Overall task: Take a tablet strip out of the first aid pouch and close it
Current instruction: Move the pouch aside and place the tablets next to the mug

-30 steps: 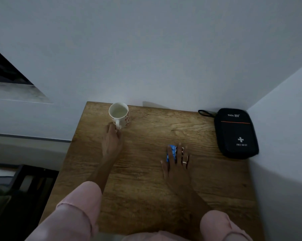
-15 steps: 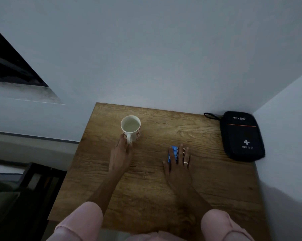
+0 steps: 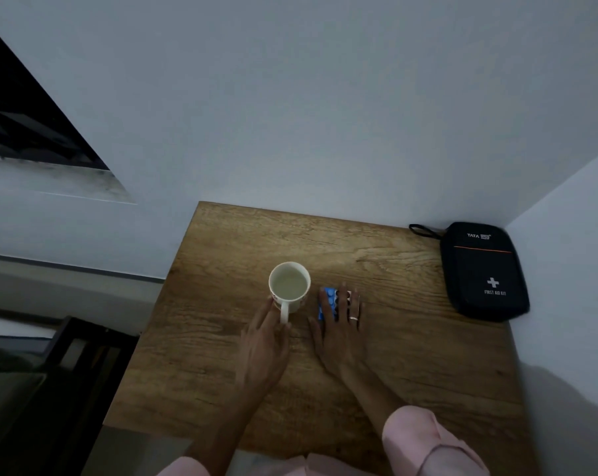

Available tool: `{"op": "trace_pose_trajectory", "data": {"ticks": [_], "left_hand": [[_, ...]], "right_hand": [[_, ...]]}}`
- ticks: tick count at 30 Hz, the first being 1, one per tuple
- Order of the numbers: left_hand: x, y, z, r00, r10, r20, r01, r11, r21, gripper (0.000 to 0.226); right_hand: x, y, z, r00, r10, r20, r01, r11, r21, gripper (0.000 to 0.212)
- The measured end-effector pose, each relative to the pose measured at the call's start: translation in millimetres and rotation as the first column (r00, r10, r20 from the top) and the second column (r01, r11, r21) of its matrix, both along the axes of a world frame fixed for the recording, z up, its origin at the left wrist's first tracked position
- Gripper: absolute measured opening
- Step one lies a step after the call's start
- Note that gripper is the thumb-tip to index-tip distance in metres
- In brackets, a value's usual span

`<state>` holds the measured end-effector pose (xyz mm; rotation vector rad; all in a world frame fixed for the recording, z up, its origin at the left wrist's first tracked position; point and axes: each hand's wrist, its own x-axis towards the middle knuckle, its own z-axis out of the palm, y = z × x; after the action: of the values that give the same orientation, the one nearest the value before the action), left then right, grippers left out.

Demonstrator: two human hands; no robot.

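A black first aid pouch [image 3: 483,269] with a white cross lies zipped shut in the table's far right corner, against the walls. A blue tablet strip [image 3: 328,304] lies flat on the wooden table [image 3: 411,355] near its middle. My right hand [image 3: 339,324] rests flat on the strip with fingers spread, covering its right part. My left hand [image 3: 266,341] holds the handle of a white mug [image 3: 289,286] just left of the strip. Both hands are far from the pouch.
The mug holds a pale liquid and stands upright. White walls bound the table at the back and right. The table's left edge drops to a dark chair or frame [image 3: 67,355] below. A dark window opening [image 3: 26,125] is at the upper left.
My left hand has slid the mug from the table's far left toward the middle, beside the strip. My right hand stays flat on the strip. The pouch has not moved.
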<state>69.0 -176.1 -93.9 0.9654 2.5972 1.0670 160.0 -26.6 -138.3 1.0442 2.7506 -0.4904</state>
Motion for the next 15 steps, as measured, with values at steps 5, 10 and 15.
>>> {"op": "trace_pose_trajectory", "data": {"ticks": [5, 10, 15], "left_hand": [[3, 1, -1, 1.0, -0.006, 0.011, 0.006, 1.0, 0.003, 0.034], [4, -1, 1, 1.0, -0.006, 0.008, 0.007, 1.0, -0.012, 0.039], [4, -1, 3, 1.0, -0.001, 0.009, 0.002, 0.999, -0.038, 0.041]], "right_hand": [[3, 2, 2, 1.0, -0.007, -0.005, 0.007, 1.0, -0.026, 0.068], [8, 1, 3, 1.0, -0.002, 0.002, 0.002, 1.0, 0.021, 0.067], [16, 3, 3, 0.999, -0.027, -0.041, 0.03, 0.996, 0.09, 0.076]]}}
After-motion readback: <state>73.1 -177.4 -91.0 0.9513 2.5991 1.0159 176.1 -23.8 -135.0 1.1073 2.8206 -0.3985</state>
